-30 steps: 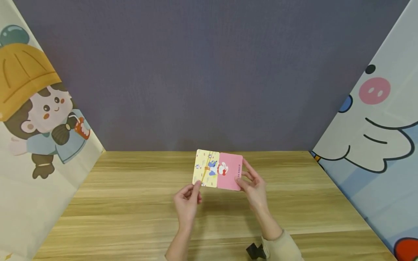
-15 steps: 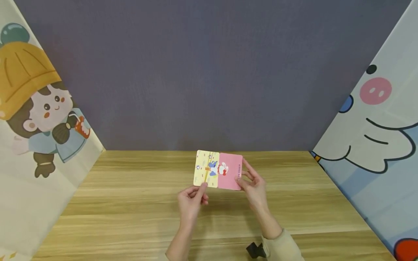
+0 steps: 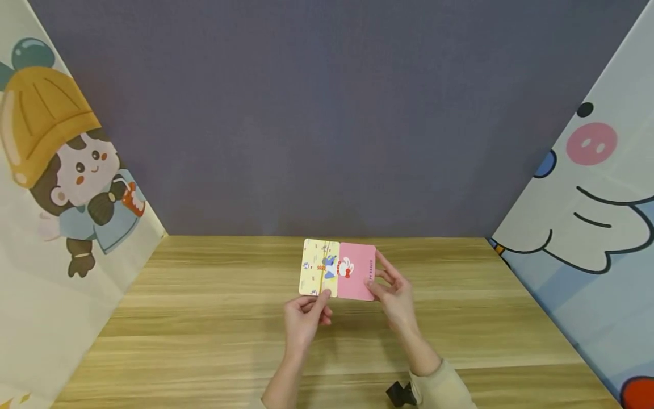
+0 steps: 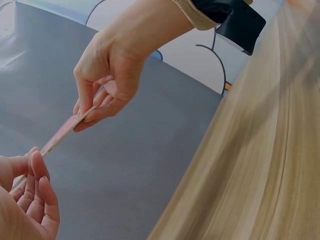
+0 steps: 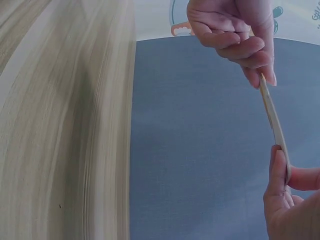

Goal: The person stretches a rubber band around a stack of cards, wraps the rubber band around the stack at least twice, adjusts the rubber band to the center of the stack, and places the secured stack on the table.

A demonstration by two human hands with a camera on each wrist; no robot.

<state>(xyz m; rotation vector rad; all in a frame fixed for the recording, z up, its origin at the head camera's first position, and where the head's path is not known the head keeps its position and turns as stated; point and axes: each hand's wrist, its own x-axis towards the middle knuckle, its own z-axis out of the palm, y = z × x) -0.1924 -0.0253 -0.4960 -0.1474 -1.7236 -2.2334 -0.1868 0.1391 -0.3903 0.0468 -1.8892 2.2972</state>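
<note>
Above the table, both hands hold up a small notebook point(image 3: 356, 272), spread flat with its outer side showing. Its right half is pink with a white rabbit and small lettering; the left is pale yellow with a blue character. A thin yellow band point(image 3: 323, 270) runs top to bottom over the yellow half. My left hand point(image 3: 302, 321) pinches the lower edge of that half, thumb on top near the band's lower end. At the pink half's right edge, my right hand point(image 3: 398, 296) grips between thumb and fingers. Both wrist views show the notebook edge-on and thin.
The wood-grain table point(image 3: 204, 341) stretches beneath both hands. A dark grey panel point(image 3: 327, 113) rises at its back, with cartoon-printed panels on the left point(image 3: 92, 199) and right point(image 3: 587, 216). A black wrist device point(image 3: 401, 393) sits by the right sleeve.
My left hand has slid rightward along the notebook's lower edge. The yellow band has swung from a slant to nearly upright. My right hand keeps its grip.
</note>
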